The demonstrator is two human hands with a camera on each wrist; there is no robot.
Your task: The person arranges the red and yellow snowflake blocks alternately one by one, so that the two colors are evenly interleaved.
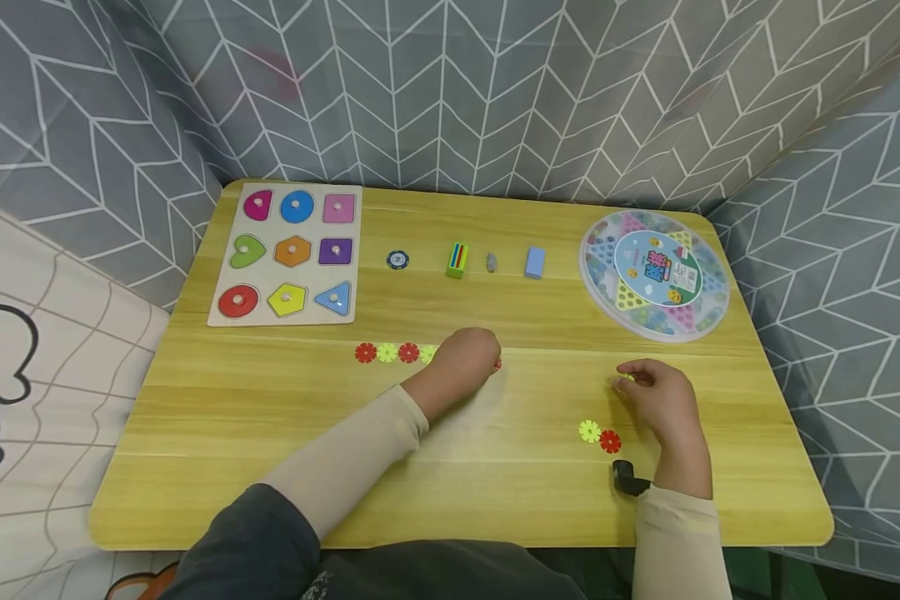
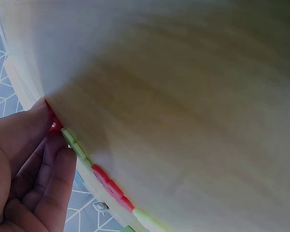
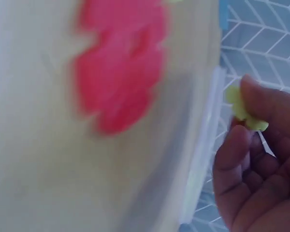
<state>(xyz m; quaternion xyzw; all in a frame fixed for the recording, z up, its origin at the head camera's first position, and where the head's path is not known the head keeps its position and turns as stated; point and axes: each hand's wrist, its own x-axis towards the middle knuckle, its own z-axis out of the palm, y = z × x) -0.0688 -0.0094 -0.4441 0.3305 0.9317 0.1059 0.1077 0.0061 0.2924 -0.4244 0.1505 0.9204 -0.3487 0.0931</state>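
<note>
A row of flat toothed discs, alternating red point(image 1: 365, 352) and yellow point(image 1: 387, 352), lies across the middle of the wooden table point(image 1: 270, 433). My left hand point(image 1: 487, 360) rests at the row's right end, its fingers pinching a red disc point(image 2: 53, 123) right beside the row's last yellow disc point(image 2: 73, 144). Farther right, my right hand point(image 1: 628, 382) pinches a yellow disc point(image 3: 241, 108) between thumb and fingertips, just above the table. Two loose discs, one yellow point(image 1: 589, 431) and one red point(image 1: 610, 442), lie beside that hand.
A shape puzzle board point(image 1: 285, 254) lies at the back left. Behind the row stand a poker chip point(image 1: 397, 260), a striped green block point(image 1: 457, 260), a small grey piece point(image 1: 491, 262) and a blue block point(image 1: 535, 262). A round checkers box point(image 1: 654, 273) sits back right. Patterned fabric walls surround the table.
</note>
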